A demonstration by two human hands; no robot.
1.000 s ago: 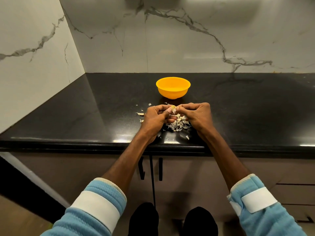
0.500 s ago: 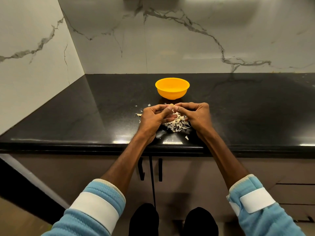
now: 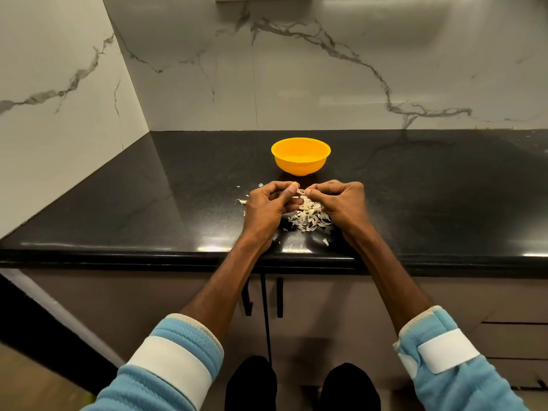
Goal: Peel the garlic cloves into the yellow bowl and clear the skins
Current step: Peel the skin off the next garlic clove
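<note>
My left hand (image 3: 267, 207) and right hand (image 3: 341, 203) meet tip to tip above the skins (image 3: 308, 216), which are heaped near the front edge of the worktop (image 3: 148, 203). The fingers (image 3: 283, 185) of both hands are curled and pinch one clove (image 3: 300, 191) between them. The clove is small and mostly covered, so I cannot tell its long axis. The bowl (image 3: 300, 157) stands straight beyond the pinch, toward the back edge, near but apart. Judgement: peeling is under way. The drop goes directly forward, and both hands are about equally near.
</note>
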